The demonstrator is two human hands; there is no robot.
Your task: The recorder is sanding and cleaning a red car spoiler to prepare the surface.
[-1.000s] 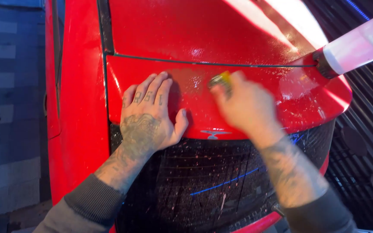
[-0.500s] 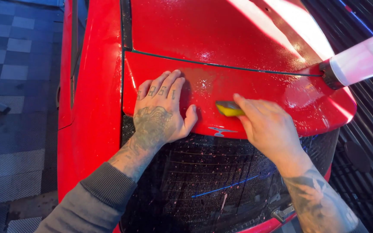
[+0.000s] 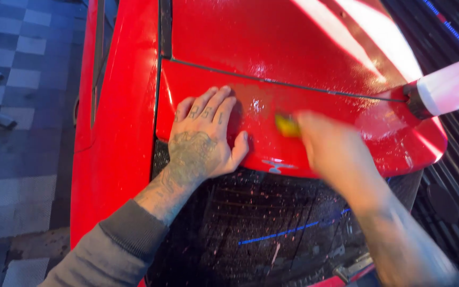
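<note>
In the head view, a red car is seen from above, its glossy wet bodywork filling most of the frame. The left hand is laid flat and open on the red spoiler panel, with the fingers spread and pointing up the panel and the thumb stretched out to the right; nothing is gripped by it. A grey sleeve is worn on the left forearm and is pushed back from the wrist. The right hand is blurred, and is closed around a small yellow pad, which is pressed against the spoiler panel just to the right of the left thumb, near the middle of the panel. How much of the pad is covered by the fingers cannot be told because of the blur. A small silver emblem is set on the lower edge of the panel, below the pad and between the two hands. Beneath the panel, a dark, sloping rear window is spotted with droplets and crossed by a thin blue reflection. At the right edge, a whitish spray bottle with a black collar is seen, its collar end just beside the panel's upper right corner. A grey checkered floor lies to the left of the car.
</note>
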